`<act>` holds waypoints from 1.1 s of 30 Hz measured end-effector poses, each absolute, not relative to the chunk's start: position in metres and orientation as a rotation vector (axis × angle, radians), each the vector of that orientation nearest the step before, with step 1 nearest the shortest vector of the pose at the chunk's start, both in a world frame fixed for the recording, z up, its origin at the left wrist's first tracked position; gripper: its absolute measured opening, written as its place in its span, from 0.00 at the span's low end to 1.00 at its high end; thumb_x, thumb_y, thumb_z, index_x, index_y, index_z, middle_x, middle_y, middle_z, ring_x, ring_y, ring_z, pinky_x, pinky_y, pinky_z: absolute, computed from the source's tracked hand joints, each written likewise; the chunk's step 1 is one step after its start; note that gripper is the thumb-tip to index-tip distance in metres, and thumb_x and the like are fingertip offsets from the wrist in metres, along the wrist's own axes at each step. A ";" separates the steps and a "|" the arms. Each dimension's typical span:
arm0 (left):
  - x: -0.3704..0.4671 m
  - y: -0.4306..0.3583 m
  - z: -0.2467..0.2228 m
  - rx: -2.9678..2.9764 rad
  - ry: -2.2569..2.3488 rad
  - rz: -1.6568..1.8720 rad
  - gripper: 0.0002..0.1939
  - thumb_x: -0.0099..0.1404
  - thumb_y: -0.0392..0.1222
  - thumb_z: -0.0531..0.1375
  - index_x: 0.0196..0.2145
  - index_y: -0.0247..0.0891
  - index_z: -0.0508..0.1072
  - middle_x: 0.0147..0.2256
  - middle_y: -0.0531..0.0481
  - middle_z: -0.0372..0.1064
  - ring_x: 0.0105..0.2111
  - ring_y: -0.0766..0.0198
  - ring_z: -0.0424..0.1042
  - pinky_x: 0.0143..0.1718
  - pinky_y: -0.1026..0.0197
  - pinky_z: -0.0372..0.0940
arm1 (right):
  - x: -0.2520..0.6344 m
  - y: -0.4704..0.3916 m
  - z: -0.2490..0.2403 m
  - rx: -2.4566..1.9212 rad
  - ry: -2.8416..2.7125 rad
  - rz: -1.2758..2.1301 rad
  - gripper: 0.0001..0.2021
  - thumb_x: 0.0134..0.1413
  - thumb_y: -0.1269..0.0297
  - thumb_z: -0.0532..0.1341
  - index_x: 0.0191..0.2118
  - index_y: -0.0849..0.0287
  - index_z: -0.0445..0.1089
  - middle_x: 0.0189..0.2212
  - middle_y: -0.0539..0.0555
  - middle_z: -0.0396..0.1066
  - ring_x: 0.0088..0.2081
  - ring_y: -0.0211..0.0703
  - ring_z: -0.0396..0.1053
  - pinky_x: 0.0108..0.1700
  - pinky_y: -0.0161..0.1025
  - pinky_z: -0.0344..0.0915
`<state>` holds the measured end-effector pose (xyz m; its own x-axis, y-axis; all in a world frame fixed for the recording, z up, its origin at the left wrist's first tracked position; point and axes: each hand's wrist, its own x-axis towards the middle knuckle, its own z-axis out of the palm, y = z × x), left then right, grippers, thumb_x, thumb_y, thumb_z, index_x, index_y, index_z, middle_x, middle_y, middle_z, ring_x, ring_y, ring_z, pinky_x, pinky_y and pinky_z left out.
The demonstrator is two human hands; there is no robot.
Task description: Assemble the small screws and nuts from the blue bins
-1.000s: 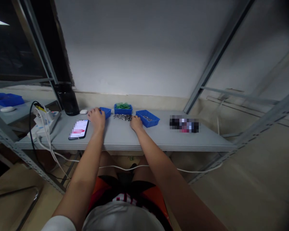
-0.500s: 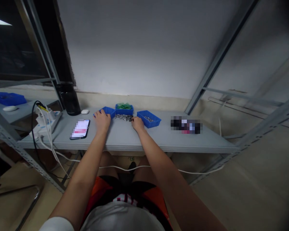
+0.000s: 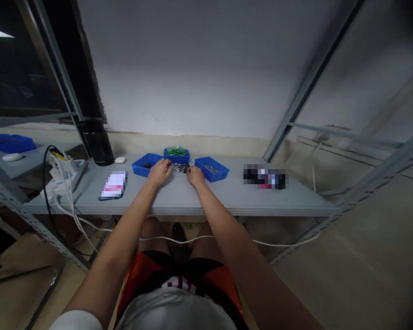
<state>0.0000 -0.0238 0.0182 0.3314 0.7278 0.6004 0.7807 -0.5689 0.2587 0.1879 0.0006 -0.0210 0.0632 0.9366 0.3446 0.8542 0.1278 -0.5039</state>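
Observation:
A small heap of shiny metal pieces (image 3: 177, 167) lies on the grey shelf, too small to name exactly. At its left end is my left hand (image 3: 159, 172), fingers bent together at the heap; what they pinch is hidden. My right hand (image 3: 196, 176) is closed at the right end, around a small dark piece (image 3: 186, 169) showing by the fingertips. Left of the heap stands a blue bin (image 3: 139, 169) with dark brownish small parts. Behind it, another blue bin (image 3: 176, 159) holds green pieces (image 3: 175, 151). A third blue bin (image 3: 220, 174), with small metal parts, sits beside my right hand.
On the left lie a phone (image 3: 113, 185), a white earbud case (image 3: 120, 160), a black bottle (image 3: 98, 143) and a power strip (image 3: 64, 176) with cables. A blurred dark object (image 3: 265, 178) lies on the right. Metal uprights (image 3: 313, 82) frame the shelf; a white cable (image 3: 186, 240) hangs below.
My left hand has moved right, from the left blue bin to the heap's left end, uncovering the bin. My right hand stays at the heap's right end.

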 end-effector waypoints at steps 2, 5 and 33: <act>0.000 -0.022 0.015 -2.543 -1.425 -1.098 0.15 0.61 0.36 0.51 0.46 0.36 0.67 0.41 0.44 0.68 0.40 0.59 0.68 0.44 0.58 0.62 | 0.187 0.001 -0.021 -1.805 -1.759 0.147 0.13 0.56 0.71 0.53 0.39 0.63 0.75 0.41 0.65 0.73 0.44 0.49 0.69 0.48 0.40 0.62; -0.001 -0.020 0.012 -2.652 -1.449 -1.023 0.17 0.60 0.37 0.53 0.48 0.37 0.67 0.40 0.45 0.70 0.38 0.59 0.69 0.42 0.60 0.63 | 0.186 0.001 -0.022 -1.822 -1.762 0.129 0.12 0.54 0.70 0.54 0.39 0.62 0.75 0.41 0.63 0.73 0.43 0.48 0.69 0.47 0.38 0.62; -0.001 -0.004 0.002 -2.747 -1.355 -1.175 0.12 0.62 0.42 0.55 0.38 0.34 0.75 0.36 0.44 0.73 0.34 0.61 0.70 0.38 0.60 0.64 | 0.172 0.002 -0.021 -0.976 -1.864 0.482 0.07 0.53 0.64 0.58 0.35 0.59 0.71 0.34 0.52 0.73 0.35 0.39 0.67 0.42 0.36 0.61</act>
